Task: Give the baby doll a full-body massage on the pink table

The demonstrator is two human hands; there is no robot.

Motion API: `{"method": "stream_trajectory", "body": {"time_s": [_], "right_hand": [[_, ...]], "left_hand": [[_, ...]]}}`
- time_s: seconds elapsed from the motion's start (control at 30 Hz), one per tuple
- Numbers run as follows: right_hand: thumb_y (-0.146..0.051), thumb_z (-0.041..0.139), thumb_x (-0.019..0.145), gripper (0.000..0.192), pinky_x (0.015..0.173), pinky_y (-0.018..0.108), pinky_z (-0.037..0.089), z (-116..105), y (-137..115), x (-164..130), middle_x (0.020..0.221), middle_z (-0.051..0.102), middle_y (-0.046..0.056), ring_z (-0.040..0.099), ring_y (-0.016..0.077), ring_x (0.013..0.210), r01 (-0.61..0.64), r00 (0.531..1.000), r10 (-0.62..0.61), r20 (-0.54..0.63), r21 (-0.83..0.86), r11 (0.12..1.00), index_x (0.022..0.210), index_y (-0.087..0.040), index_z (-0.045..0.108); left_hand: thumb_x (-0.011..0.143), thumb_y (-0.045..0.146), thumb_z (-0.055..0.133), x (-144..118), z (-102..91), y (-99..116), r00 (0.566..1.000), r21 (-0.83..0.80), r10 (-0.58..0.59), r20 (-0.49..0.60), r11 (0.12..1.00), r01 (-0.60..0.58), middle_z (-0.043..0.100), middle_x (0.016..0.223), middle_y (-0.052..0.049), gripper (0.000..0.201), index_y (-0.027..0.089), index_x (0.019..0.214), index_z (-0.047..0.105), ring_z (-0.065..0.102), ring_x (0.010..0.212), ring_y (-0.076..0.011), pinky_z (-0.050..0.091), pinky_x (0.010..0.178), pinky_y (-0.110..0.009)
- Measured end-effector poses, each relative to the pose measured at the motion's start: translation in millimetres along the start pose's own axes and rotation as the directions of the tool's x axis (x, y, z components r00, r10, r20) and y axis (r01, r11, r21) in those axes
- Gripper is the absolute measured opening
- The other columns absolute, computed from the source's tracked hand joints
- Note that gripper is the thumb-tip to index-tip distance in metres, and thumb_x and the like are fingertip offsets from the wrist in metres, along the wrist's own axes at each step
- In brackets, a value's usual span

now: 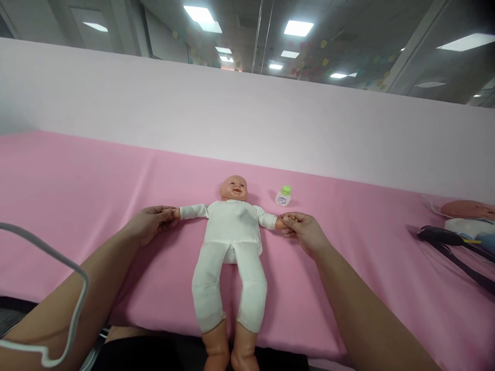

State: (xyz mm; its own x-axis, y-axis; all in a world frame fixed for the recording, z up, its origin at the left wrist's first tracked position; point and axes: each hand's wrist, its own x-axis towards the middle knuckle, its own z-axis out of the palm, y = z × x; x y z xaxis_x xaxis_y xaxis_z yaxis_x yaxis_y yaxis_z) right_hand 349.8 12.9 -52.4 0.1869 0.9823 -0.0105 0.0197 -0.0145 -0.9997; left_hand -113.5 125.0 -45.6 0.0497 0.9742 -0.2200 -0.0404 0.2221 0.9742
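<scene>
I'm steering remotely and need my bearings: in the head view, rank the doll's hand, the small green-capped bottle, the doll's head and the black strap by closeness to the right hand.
1. Doll's hand: pinched in the right hand, at its fingertips.
2. Green-capped bottle: just beyond the fingers, on the pink cloth.
3. Doll's head: farther toward the left.
4. Black strap: far right edge.

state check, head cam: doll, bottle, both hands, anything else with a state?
doll: on its back on the pink cloth, arms spread, dressed in white
left hand: closed on the doll's hand
right hand: closed on the doll's other hand
bottle: green cap on, beside the doll's head, untouched
black strap: loose at the right edge
</scene>
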Motion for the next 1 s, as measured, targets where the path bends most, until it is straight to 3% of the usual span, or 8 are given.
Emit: {"method": "stream_trajectory", "body": {"time_s": [0.17, 0.3, 0.43, 0.63, 0.87, 1.0], "right_hand": [[-0.059, 0.079, 0.083, 0.047, 0.066, 0.034, 0.062, 3.0, -0.7, -1.5, 0.083, 0.078, 0.007, 0.072, 0.0193, 0.067, -0.011, 1.000, 0.011, -0.002, -0.068, 0.998, 0.108, -0.019, 0.078], [-0.052, 0.079, 0.086, 0.047, 0.073, 0.036, 0.065, 2.1, 0.9, 0.7, 0.103, 0.079, 0.009, 0.076, 0.0204, 0.078, -0.035, 0.998, 0.035, -0.049, -0.003, 0.999, 0.122, -0.022, 0.073], [-0.040, 0.085, 0.082, 0.045, 0.089, 0.037, 0.064, 1.9, -1.1, -0.7, 0.121, 0.076, 0.008, 0.077, 0.0213, 0.096, -0.032, 0.999, 0.034, -0.016, 0.097, 0.995, 0.122, -0.024, 0.072], [-0.036, 0.090, 0.075, 0.045, 0.093, 0.038, 0.061, 5.0, -7.2, -6.5, 0.112, 0.078, 0.008, 0.077, 0.0220, 0.095, -0.040, 0.997, 0.036, 0.063, 0.061, 0.997, 0.116, -0.024, 0.075], [-0.049, 0.087, 0.076, 0.041, 0.076, 0.036, 0.063, 7.1, -6.9, -2.1, 0.100, 0.075, 0.005, 0.071, 0.0161, 0.074, 0.118, 0.991, -0.117, -0.060, 0.014, 0.993, 0.104, -0.022, 0.074], [-0.057, 0.080, 0.080, 0.042, 0.063, 0.034, 0.060, 7.7, -5.4, -0.9, 0.091, 0.074, 0.004, 0.065, 0.0151, 0.063, 0.134, 0.977, -0.143, -0.159, -0.061, 0.989, 0.100, -0.021, 0.075]], "left_hand": [[0.090, 0.016, 0.069, 0.4, 4.3, -0.6, 0.998, -0.030, -0.006, -0.055, 1.000, 0.004, 0.078, 0.101, -0.014, 0.016, 0.009, 0.103, 0.077, 0.075, 0.081, -0.0192, 0.066, 0.080, -0.029], [0.093, 0.015, 0.064, 2.3, 3.5, -1.2, 0.997, -0.055, -0.020, -0.075, 0.998, 0.016, 0.076, 0.105, -0.016, 0.018, 0.008, 0.105, 0.075, 0.076, 0.080, -0.0194, 0.067, 0.078, -0.029], [0.091, 0.013, 0.065, 4.3, 1.9, -2.3, 0.997, -0.069, -0.019, -0.074, 0.997, 0.014, 0.076, 0.106, -0.017, 0.020, 0.006, 0.106, 0.075, 0.076, 0.083, -0.0209, 0.067, 0.079, -0.030], [0.090, 0.014, 0.065, 4.2, 2.2, -1.8, 0.996, -0.078, -0.034, -0.081, 0.997, 0.027, 0.077, 0.102, -0.015, 0.016, 0.010, 0.099, 0.077, 0.076, 0.080, -0.0207, 0.067, 0.077, -0.030], [0.094, 0.015, 0.061, 2.6, 3.1, -0.8, 0.997, -0.077, -0.039, -0.072, 0.996, 0.033, 0.078, 0.100, -0.015, 0.018, 0.008, 0.100, 0.077, 0.075, 0.082, -0.0222, 0.066, 0.080, -0.031], [0.093, 0.017, 0.063, -0.8, 7.1, 1.7, 0.996, -0.071, -0.029, -0.088, 0.997, 0.022, 0.077, 0.094, -0.014, 0.016, 0.010, 0.094, 0.077, 0.075, 0.079, -0.0206, 0.066, 0.077, -0.029]]}}
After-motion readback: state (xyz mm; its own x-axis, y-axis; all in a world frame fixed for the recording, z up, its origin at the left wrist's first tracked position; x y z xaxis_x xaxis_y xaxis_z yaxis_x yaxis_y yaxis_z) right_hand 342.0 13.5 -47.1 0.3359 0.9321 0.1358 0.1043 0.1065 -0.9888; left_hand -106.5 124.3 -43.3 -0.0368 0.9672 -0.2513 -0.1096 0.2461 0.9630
